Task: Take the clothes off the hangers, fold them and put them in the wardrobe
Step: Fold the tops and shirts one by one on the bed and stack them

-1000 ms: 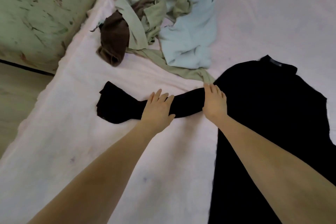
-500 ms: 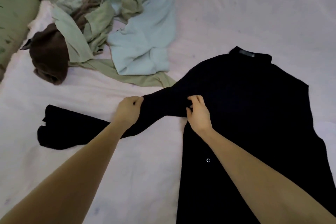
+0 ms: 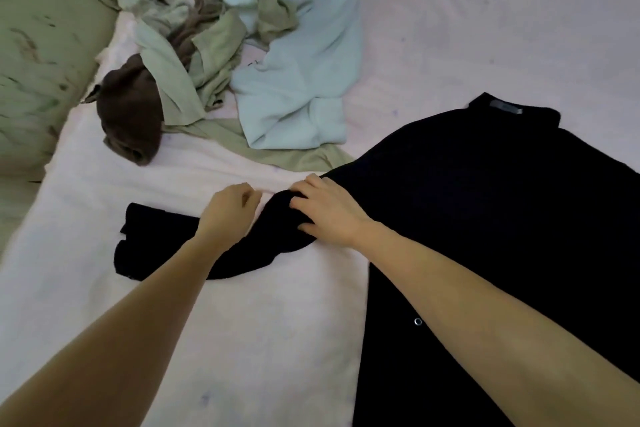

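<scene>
Right now, near to far:
Bed [image 3: 263,340]: soft pink sheet under everything; any fold I press here may spring back.
Black shirt [image 3: 485,218]: lies flat on the bed at right, collar at the far end, off its hanger.
Sleeve [image 3: 162,239]: stretches left; if I drag it, the body could skew.
Left hand [image 3: 228,211]: fingers curled at the sleeve's edge; whether this grip truly pinches cloth I cannot tell, so it may lift nothing.
Right hand [image 3: 329,211]: grip bunching cloth at the sleeve's root; that wad could leave a lump.
Clothes pile [image 3: 242,55]: far left, near enough to snag the sleeve.
</scene>
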{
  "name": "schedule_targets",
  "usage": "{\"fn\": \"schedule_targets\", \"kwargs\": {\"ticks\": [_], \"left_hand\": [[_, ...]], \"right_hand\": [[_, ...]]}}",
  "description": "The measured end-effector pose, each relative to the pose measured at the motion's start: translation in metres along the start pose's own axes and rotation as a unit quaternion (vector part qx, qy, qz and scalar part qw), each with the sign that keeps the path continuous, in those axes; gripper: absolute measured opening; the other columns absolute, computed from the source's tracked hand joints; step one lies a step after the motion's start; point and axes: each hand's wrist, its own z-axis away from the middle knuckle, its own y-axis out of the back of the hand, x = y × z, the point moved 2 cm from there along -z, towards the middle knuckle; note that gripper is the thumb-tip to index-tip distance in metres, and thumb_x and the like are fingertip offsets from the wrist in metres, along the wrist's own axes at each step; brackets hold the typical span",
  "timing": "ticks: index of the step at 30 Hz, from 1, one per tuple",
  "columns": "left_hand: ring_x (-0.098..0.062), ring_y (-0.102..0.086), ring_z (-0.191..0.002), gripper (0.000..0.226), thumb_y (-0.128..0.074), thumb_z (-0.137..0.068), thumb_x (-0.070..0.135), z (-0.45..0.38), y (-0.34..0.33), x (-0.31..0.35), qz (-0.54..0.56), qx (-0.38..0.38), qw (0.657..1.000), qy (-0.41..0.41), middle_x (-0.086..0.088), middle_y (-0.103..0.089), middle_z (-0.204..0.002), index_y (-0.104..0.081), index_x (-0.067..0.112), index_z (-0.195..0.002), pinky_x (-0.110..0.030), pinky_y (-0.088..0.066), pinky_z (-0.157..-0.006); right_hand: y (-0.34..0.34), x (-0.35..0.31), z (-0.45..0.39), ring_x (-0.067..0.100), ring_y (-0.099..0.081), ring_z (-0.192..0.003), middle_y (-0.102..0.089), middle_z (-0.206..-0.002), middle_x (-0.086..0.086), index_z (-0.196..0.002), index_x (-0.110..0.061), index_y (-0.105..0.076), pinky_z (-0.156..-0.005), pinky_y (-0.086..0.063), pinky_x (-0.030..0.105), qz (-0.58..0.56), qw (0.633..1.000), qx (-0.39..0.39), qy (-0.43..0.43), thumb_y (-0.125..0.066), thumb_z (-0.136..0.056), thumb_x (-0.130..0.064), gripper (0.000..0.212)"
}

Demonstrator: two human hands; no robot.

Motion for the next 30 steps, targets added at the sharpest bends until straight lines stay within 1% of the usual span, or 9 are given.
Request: {"fn": "schedule_targets", "kwargs": {"ticks": [4, 8, 11, 13, 15, 17, 21, 26, 30], "left_hand": [[-0.032, -0.054, -0.096, 0.024, -0.047, -0.091, 0.000, 0.016, 0.024, -0.044, -0.106, 0.057, 0.989, -0.085, -0.010, -0.060, -0.107, -0.063, 0.007, -0.108, -0.045, -0.046, -0.080], [-0.037, -0.051, -0.099, 0.047, -0.047, -0.070, -0.016, 0.046, 0.057, -0.097, -0.100, 0.124, 0.987, -0.025, -0.014, -0.056, -0.111, -0.059, 0.004, -0.110, -0.045, -0.042, -0.082], [-0.035, -0.051, -0.106, 0.045, -0.052, -0.078, -0.009, 0.065, 0.069, -0.140, -0.015, 0.135, 0.990, 0.034, -0.013, -0.053, -0.119, -0.052, 0.005, -0.120, -0.044, -0.045, -0.086], [-0.026, -0.053, -0.107, 0.038, -0.065, -0.086, 0.014, 0.074, 0.067, -0.158, 0.038, 0.087, 0.995, 0.018, -0.004, -0.056, -0.115, -0.052, 0.010, -0.122, -0.039, -0.046, -0.087], [-0.018, -0.051, -0.102, 0.056, -0.078, -0.077, 0.036, 0.083, 0.065, -0.175, 0.032, 0.025, 0.999, -0.011, 0.005, -0.055, -0.109, -0.053, 0.014, -0.122, -0.034, -0.045, -0.087], [-0.016, -0.049, -0.099, 0.057, -0.082, -0.072, 0.038, 0.086, 0.062, -0.183, 0.035, 0.019, 0.999, -0.030, 0.010, -0.054, -0.102, -0.057, 0.015, -0.117, -0.029, -0.042, -0.083], [-0.017, -0.057, -0.088, 0.017, -0.075, -0.081, 0.026, 0.087, 0.068, -0.182, 0.098, 0.043, 0.994, -0.036, 0.008, -0.061, -0.083, -0.068, 0.016, -0.093, -0.025, -0.046, -0.072], [0.002, -0.063, -0.078, 0.006, -0.062, -0.094, 0.018, 0.090, 0.103, -0.171, 0.341, 0.083, 0.936, -0.008, 0.010, -0.069, -0.084, -0.066, 0.022, -0.093, -0.015, -0.046, -0.070], [-0.006, -0.065, -0.079, 0.013, -0.056, -0.097, 0.025, 0.089, 0.141, -0.168, 0.339, 0.172, 0.925, -0.003, 0.005, -0.068, -0.081, -0.064, 0.018, -0.090, -0.019, -0.049, -0.067]], "right_hand": [[-0.002, -0.033, -0.024, 0.022, -0.039, -0.123, -0.047, -0.134, 0.004, -0.133, -0.014, -0.048, -0.098, -0.038, 0.032, -0.066, 0.996, -0.040, 0.039, -0.066, -0.086, -0.034, 0.054], [-0.014, -0.089, -0.050, 0.023, -0.041, -0.122, -0.047, -0.134, 0.006, -0.134, -0.014, -0.048, -0.088, -0.043, 0.033, -0.072, 0.989, -0.076, 0.100, -0.063, -0.088, -0.039, 0.054], [-0.020, -0.116, -0.066, 0.024, -0.046, -0.114, -0.052, -0.125, 0.006, -0.129, -0.013, -0.050, -0.088, -0.035, 0.034, 0.002, 0.991, -0.075, 0.115, -0.056, -0.092, -0.039, 0.046], [-0.021, -0.123, -0.069, 0.025, -0.049, -0.109, -0.055, -0.117, 0.006, -0.123, -0.013, -0.054, -0.097, -0.029, 0.037, 0.030, 0.993, -0.034, 0.108, -0.049, -0.092, -0.049, 0.048], [-0.025, -0.136, -0.070, 0.024, -0.050, -0.106, -0.057, -0.115, 0.004, -0.116, -0.013, -0.059, -0.099, -0.029, 0.037, 0.036, 0.993, 0.005, 0.108, -0.042, -0.090, -0.059, 0.056], [-0.032, -0.148, -0.068, 0.023, -0.053, -0.099, -0.057, -0.110, 0.003, -0.108, -0.014, -0.063, -0.091, -0.035, 0.035, 0.061, 0.992, 0.017, 0.113, -0.052, -0.085, -0.056, 0.049], [-0.037, -0.168, -0.078, 0.020, -0.055, -0.072, -0.057, -0.080, 0.000, -0.081, -0.016, -0.065, -0.064, -0.041, 0.031, 0.091, 0.994, 0.008, 0.062, -0.079, -0.066, -0.022, 0.022], [-0.003, -0.184, -0.095, 0.029, -0.056, -0.070, -0.059, -0.077, 0.009, -0.085, -0.010, -0.050, -0.062, -0.042, 0.039, -0.226, 0.969, -0.033, -0.094, -0.049, -0.094, -0.014, 0.011], [0.038, -0.188, -0.124, 0.017, -0.047, -0.064, -0.050, -0.067, 0.001, -0.077, -0.010, -0.048, -0.061, -0.034, 0.033, -0.372, 0.913, 0.003, -0.168, -0.044, -0.095, -0.011, 0.018]]}}
